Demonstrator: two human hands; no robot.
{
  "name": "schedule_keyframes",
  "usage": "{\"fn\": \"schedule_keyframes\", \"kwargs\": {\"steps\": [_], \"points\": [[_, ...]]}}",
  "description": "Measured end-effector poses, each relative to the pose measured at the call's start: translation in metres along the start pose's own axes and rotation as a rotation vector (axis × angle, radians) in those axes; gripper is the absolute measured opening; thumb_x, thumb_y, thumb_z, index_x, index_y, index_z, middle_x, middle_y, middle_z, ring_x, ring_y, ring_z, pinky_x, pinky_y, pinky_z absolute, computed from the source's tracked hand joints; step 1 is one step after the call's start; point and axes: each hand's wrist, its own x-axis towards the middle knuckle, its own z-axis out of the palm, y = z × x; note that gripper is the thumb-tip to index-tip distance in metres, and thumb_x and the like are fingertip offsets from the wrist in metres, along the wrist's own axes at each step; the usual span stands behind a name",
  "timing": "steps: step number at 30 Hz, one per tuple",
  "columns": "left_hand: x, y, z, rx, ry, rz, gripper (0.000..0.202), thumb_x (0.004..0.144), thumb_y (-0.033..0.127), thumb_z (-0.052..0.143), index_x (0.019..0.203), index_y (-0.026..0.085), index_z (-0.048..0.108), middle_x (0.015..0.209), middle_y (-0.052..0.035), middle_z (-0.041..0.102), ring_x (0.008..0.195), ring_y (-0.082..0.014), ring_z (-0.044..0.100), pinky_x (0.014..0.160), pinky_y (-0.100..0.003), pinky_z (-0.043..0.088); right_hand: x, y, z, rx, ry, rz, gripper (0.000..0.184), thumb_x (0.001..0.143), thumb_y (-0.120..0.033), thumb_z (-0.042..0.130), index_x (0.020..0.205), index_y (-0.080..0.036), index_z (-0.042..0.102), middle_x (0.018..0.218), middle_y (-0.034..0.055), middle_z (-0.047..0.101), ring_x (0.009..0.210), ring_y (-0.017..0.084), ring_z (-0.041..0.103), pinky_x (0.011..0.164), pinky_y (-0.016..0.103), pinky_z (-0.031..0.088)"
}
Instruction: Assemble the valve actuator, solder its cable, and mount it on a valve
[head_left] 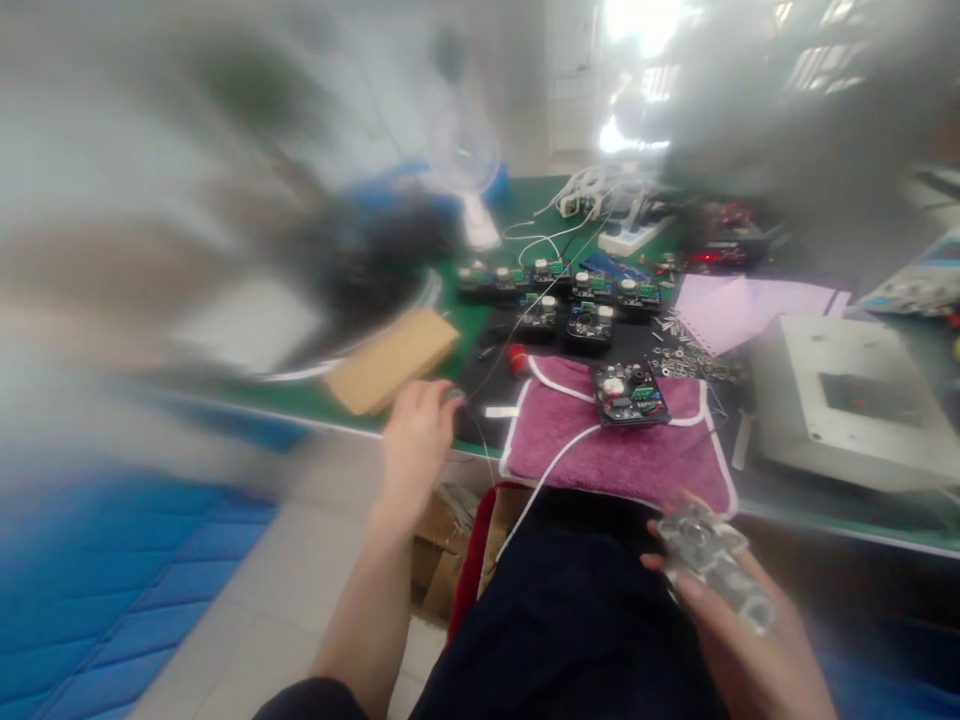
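Observation:
My left hand (pixel 417 432) reaches to the bench's front edge, fingers curled loosely by a black mat (pixel 480 385) and a thin white cable (pixel 540 480); nothing shows in it. My right hand (pixel 739 620) is low over my lap, closed around a silvery metal part (pixel 716 565). A magenta towel (pixel 622 450) lies on the bench in front of me with one black circuit board module (pixel 630 392) on it. Several similar modules (pixel 577 300) sit in rows behind it. The whole picture is smeared by motion.
A cardboard box (pixel 390 362) lies left of my left hand. Loose screws (pixel 694 360), pink paper (pixel 739 305) and a white metal housing (pixel 847 400) are at right. A small fan (pixel 465 160) and a power strip (pixel 630 235) stand farther back. Blue padding (pixel 112 590) covers the floor left.

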Motion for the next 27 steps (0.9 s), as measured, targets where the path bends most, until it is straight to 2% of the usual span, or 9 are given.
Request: {"fn": "schedule_keyframes", "kwargs": {"steps": [3, 5, 8, 11, 17, 20, 23, 25, 27], "points": [[-0.024, 0.027, -0.008, -0.059, 0.091, -0.037, 0.024, 0.107, 0.034, 0.060, 0.123, 0.018, 0.066, 0.122, -0.0131, 0.068, 0.101, -0.0256, 0.067, 0.100, -0.045, 0.054, 0.003, -0.007, 0.003, -0.053, -0.057, -0.033, 0.083, 0.086, -0.042, 0.091, 0.158, -0.024, 0.054, 0.141, 0.0154, 0.070, 0.106, 0.029, 0.078, 0.105, 0.042, 0.058], [-0.046, 0.054, -0.015, -0.171, 0.042, -0.032, 0.026, 0.107, 0.039, 0.062, 0.127, 0.022, 0.064, 0.119, -0.0086, 0.069, 0.096, -0.0216, 0.069, 0.094, -0.039, 0.058, 0.009, -0.011, 0.008, -0.033, -0.127, -0.056, 0.080, 0.088, -0.040, 0.089, 0.158, -0.024, 0.053, 0.140, 0.0158, 0.070, 0.103, 0.028, 0.079, 0.103, 0.042, 0.059], [-0.071, 0.098, -0.020, -0.580, -0.359, 0.169, 0.060, 0.094, 0.049, 0.081, 0.145, 0.028, 0.058, 0.141, -0.0109, 0.065, 0.129, -0.0291, 0.066, 0.114, -0.045, 0.055, 0.019, -0.014, 0.016, 0.072, -0.270, -0.069, 0.073, 0.089, -0.034, 0.088, 0.154, -0.025, 0.057, 0.147, 0.0157, 0.066, 0.110, 0.029, 0.077, 0.098, 0.040, 0.062], [-0.075, 0.131, -0.013, -0.725, -0.594, 0.343, 0.100, 0.077, 0.058, 0.093, 0.160, 0.031, 0.045, 0.160, -0.0132, 0.055, 0.150, -0.0346, 0.052, 0.128, -0.051, 0.045, 0.025, -0.016, 0.021, 0.190, -0.468, -0.016, 0.063, 0.087, -0.032, 0.089, 0.144, -0.024, 0.064, 0.145, 0.0158, 0.067, 0.121, 0.032, 0.073, 0.097, 0.042, 0.063], [-0.072, 0.143, 0.001, -0.959, -0.778, 0.185, 0.085, 0.074, 0.049, 0.098, 0.148, 0.038, 0.058, 0.146, -0.0050, 0.068, 0.134, -0.0280, 0.068, 0.110, -0.038, 0.062, 0.037, -0.017, 0.025, 0.211, -0.649, 0.088, 0.062, 0.085, -0.042, 0.090, 0.135, -0.024, 0.058, 0.125, 0.0128, 0.074, 0.116, 0.031, 0.075, 0.093, 0.044, 0.063], [-0.084, 0.140, 0.009, -0.946, -0.673, 0.085, 0.086, 0.070, 0.042, 0.101, 0.145, 0.036, 0.060, 0.137, -0.0043, 0.073, 0.121, -0.0261, 0.075, 0.099, -0.034, 0.067, 0.047, -0.024, 0.021, -0.014, -0.628, 0.001, 0.056, 0.090, -0.053, 0.085, 0.129, -0.024, 0.058, 0.120, 0.0085, 0.074, 0.107, 0.026, 0.076, 0.088, 0.036, 0.063], [-0.091, 0.137, 0.024, -0.858, -0.497, 0.097, 0.083, 0.074, 0.040, 0.099, 0.147, 0.031, 0.059, 0.135, -0.0069, 0.073, 0.117, -0.0265, 0.076, 0.104, -0.040, 0.066, 0.061, -0.052, 0.008, -0.371, -0.577, -0.142, 0.041, 0.097, -0.041, 0.082, 0.130, -0.023, 0.064, 0.122, 0.0055, 0.075, 0.108, 0.019, 0.075, 0.097, 0.029, 0.059], [-0.087, 0.136, 0.036, -0.791, -0.398, 0.184, 0.076, 0.080, 0.038, 0.095, 0.147, 0.029, 0.058, 0.136, -0.0077, 0.072, 0.121, -0.0269, 0.075, 0.108, -0.042, 0.064, 0.074, -0.082, -0.004, -0.847, -0.444, -0.428, 0.039, 0.103, -0.044, 0.075, 0.136, -0.025, 0.065, 0.124, 0.0038, 0.076, 0.108, 0.017, 0.075, 0.097, 0.026, 0.059], [-0.080, 0.137, 0.049, -0.749, -0.358, 0.266, 0.072, 0.085, 0.036, 0.091, 0.148, 0.028, 0.056, 0.138, -0.0081, 0.071, 0.125, -0.0269, 0.073, 0.110, -0.041, 0.063, 0.092, -0.116, -0.013, -1.413, -0.167, -0.785, 0.034, 0.112, -0.048, 0.059, 0.133, -0.023, 0.067, 0.119, 0.0043, 0.078, 0.098, 0.016, 0.076, 0.088, 0.026, 0.060]]}}
